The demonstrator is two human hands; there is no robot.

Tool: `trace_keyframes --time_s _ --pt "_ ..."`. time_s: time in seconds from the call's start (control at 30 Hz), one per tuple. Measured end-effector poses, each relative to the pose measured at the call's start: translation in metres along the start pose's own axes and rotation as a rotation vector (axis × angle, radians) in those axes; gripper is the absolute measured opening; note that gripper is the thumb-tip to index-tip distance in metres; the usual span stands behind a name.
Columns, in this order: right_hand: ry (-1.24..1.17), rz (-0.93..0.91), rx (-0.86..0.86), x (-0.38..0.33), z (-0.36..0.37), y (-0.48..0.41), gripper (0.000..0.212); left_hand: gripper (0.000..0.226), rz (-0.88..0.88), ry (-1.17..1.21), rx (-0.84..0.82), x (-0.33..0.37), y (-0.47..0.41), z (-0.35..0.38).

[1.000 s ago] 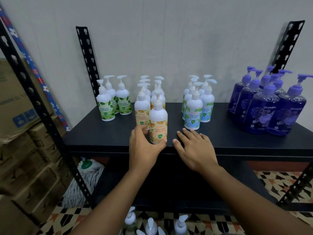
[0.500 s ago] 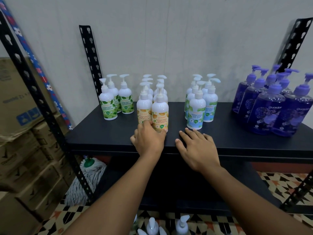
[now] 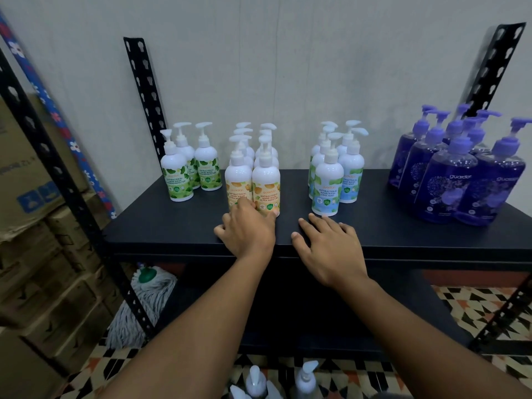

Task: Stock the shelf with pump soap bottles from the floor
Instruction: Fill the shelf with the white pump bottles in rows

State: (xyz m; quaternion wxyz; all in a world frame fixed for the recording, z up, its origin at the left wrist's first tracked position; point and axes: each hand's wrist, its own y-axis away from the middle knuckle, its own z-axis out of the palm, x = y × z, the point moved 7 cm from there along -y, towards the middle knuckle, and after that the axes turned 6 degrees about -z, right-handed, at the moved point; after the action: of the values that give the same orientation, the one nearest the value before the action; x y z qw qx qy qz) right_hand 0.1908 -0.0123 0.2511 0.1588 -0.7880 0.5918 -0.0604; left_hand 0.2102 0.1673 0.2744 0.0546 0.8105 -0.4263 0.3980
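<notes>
The left hand (image 3: 247, 228) lies on the front part of the black metal shelf (image 3: 161, 231) with its back towards the camera. Its knuckles cover the lower labels of the two front bottles in the group of white pump soap bottles with orange labels (image 3: 266, 185). The thumb tip shows at the right bottom edge of the right front bottle and the little finger rests on the shelf, but the other fingertips are hidden behind the hand itself, so I cannot tell whether it grips a bottle or only presses against it. The right hand (image 3: 331, 246) is flat on the shelf with fingers spread and holds nothing. Its fingertips are very near the front one of the white pump bottles with blue labels (image 3: 328, 188), and contact is hard to make out. The orange-label group stands upright in two rows going back to the wall; the rear bottles are mostly covered by the front ones. To the left stand three white pump bottles with green labels (image 3: 177, 180), and to the far right purple translucent pump bottles (image 3: 449, 185) overlap each other. At the bottom edge, white pump bottles on the floor (image 3: 305, 380) show only their tops, cut off by the frame. A grey string mop head (image 3: 144, 309) is partly behind a black slotted post (image 3: 66, 188), and the brown cardboard boxes (image 3: 34, 254) at left are blurred.
</notes>
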Motion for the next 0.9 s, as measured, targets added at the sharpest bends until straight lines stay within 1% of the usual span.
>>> trace_keyframes --time_s 0.37,0.57,0.63,0.7,0.77,0.83,0.87,0.9 --pt "-0.034 -0.007 -0.017 0.0 0.0 0.0 0.063 0.049 0.014 -0.03 0.006 0.002 0.0 -0.001" --pt "-0.121 0.003 -0.02 0.002 -0.006 0.006 0.065 0.048 0.158 0.086 -0.069 -0.014 0.027 -0.016" --pt "-0.146 0.002 0.015 0.0 -0.007 0.018 0.066 0.041 0.23 0.134 -0.094 -0.027 0.047 -0.027" --pt "-0.196 -0.019 0.103 -0.006 -0.008 0.038 0.063 0.034 0.292 0.189 -0.105 -0.042 0.072 -0.04" --pt "-0.381 -0.018 0.248 -0.012 -0.01 0.066 0.052 0.03 0.33 0.241 -0.104 -0.064 0.096 -0.047" --pt "-0.535 -0.012 0.358 -0.02 0.0 0.1 0.039 0.028 0.305 0.251 -0.145 -0.093 0.12 -0.042" --pt "-0.556 -0.007 0.357 -0.026 0.012 0.115 0.034 0.027 0.278 0.244 -0.188 -0.108 0.131 -0.036" --pt "-0.575 0.007 0.309 -0.029 0.029 0.128 0.031 0.027 0.25 0.238 -0.235 -0.124 0.141 -0.027"
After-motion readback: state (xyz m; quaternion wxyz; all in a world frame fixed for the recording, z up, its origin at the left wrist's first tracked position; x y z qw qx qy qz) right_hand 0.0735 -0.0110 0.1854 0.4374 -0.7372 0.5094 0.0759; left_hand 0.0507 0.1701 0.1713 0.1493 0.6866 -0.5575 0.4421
